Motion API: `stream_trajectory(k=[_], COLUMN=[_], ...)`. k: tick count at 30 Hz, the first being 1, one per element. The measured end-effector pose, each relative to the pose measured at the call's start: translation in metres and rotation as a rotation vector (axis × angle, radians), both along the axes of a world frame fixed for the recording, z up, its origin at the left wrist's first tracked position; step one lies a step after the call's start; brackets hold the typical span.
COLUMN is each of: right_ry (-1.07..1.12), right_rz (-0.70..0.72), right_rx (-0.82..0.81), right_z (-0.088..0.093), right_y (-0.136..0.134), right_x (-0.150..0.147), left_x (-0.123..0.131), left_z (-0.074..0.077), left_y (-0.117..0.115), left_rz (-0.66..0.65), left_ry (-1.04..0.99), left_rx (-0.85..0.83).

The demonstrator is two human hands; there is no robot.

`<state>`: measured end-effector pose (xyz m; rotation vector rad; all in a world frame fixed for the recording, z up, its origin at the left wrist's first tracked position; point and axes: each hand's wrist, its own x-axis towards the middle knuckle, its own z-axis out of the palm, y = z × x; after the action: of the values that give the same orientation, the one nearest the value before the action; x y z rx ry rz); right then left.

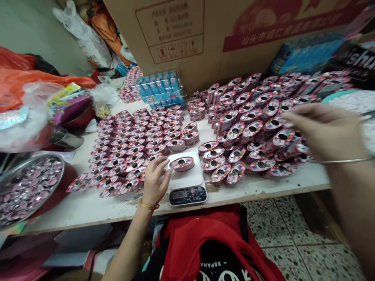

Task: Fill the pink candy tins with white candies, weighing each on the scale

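Observation:
On a white digital scale (187, 175) stands one small oval container (182, 163) with a red patterned rim and a dark hole on top. My left hand (156, 180) is beside it at the scale's left edge, thumb and fingers apart, holding nothing. Over the right-hand group of the same containers (252, 128) hovers my right hand (331, 130), blurred, its fingertips near one another; whether something small is between them cannot be made out. More of these containers fill the table in rows (131, 148) left of the scale.
A metal bowl (63, 175) of small pinkish caps is at the left. Blue packs (161, 88) stand before a large cardboard box (211, 62). A teal-rimmed plate (329, 96) with white pieces is at the right. Plastic bags (26, 78) lie at the back left.

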<state>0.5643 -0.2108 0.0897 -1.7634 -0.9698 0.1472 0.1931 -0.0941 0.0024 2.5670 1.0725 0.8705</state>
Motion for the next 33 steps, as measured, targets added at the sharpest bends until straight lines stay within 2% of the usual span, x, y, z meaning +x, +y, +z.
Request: stream_trajectory(k=[3,5,7,9,11,13,16,19,21,23,27,30,33], right_ry=[0.086,0.071,0.028,-0.003,0.02,0.166,0.657,1.202,1.422,1.514,1.506,1.489,1.474], right_rz=[0.419,0.623,0.736,0.774,0.759,0.717,0.639,0.536,0.454,0.373,0.256,0.167,0.113], right_rx=[0.007,-0.031,-0.096,-0.145,-0.133,-0.063,0.015,0.038,0.04,0.021,-0.001,-0.002,0.007], right_z=[-0.016,-0.029,-0.042,-0.054,-0.061,-0.062,-0.057,-0.053,-0.054,-0.057,-0.067,-0.075,-0.086], right_y=[0.034,0.055,0.07,0.079,0.083,0.082,0.07,0.045,0.024,0.003,-0.029,-0.04,-0.048], right_x=[-0.084,-0.132,-0.163,-0.179,-0.183,-0.182,-0.177,-0.173,-0.171,-0.17,-0.169,-0.167,-0.162], left_x=[-0.006,-0.009,-0.012,-0.014,-0.013,-0.009,0.001,0.016,0.03,0.047,0.096,0.133,0.151], left_z=[-0.002,-0.004,-0.007,-0.009,-0.011,-0.011,-0.011,-0.006,0.003,0.016,0.037,0.032,0.014], left_y=[-0.006,-0.012,-0.016,-0.019,-0.019,-0.017,-0.008,0.009,0.027,0.053,0.12,0.163,0.187], left_rz=[0.011,0.014,0.011,0.002,-0.018,-0.048,-0.094,-0.186,-0.243,-0.243,-0.141,-0.092,-0.134], left_ry=[-0.011,-0.011,-0.02,-0.031,-0.038,-0.027,0.051,0.202,0.261,0.239,0.151,0.304,0.456], left_rx=[-0.02,-0.028,-0.04,-0.049,-0.049,-0.043,-0.01,0.023,0.051,0.102,0.2,0.156,0.086])
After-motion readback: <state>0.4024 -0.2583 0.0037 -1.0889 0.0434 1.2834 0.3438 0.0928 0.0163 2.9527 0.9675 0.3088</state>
